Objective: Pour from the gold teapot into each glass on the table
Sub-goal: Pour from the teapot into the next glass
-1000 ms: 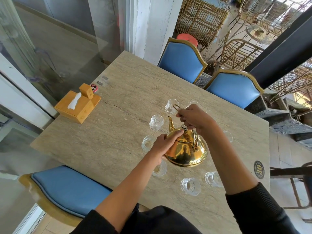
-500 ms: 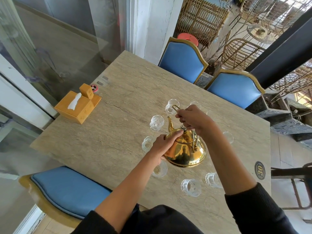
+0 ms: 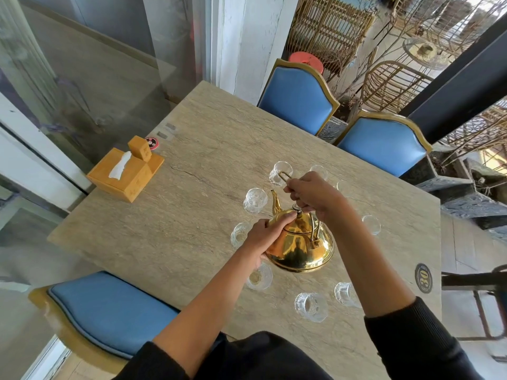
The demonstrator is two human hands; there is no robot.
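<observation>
Barely shifted since the earlier frames: gold teapot [image 3: 300, 244] tipped a little further toward its spout, both hands in the same places as before. Held just above the tabletop [image 3: 192, 215] at the centre of a ring of glasses, spout [image 3: 275, 202] aimed at 11 o'clock. Right hand [image 3: 312, 194] closed around the wire handle [image 3: 285, 176], grip tight, handle loop protruding past the fingers toward 11 o'clock. Left hand [image 3: 264, 238] pressed flat against the pot's left shoulder, fingertips [image 3: 289, 216] touching the lid beside the knob [image 3: 296, 208]; grip open, bracing rather than clasping.

Nearest the spout, at 10 o'clock: one clear glass [image 3: 255, 200]. Further out at 12 o'clock: second glass [image 3: 279, 172], partly behind the handle loop. At 9 o'clock: third glass [image 3: 239, 234], partly covered by the left hand. At 7 o'clock: fourth glass [image 3: 259, 278], just below the pot's base. At 6 o'clock: fifth glass [image 3: 310, 307], with a sixth glass [image 3: 345, 294] beside it. At 3 o'clock: seventh glass [image 3: 371, 224], beyond the right forearm. Liquid level in any glass: cannot tell.

At 9 o'clock, well apart: wooden tissue box [image 3: 124, 174].
</observation>
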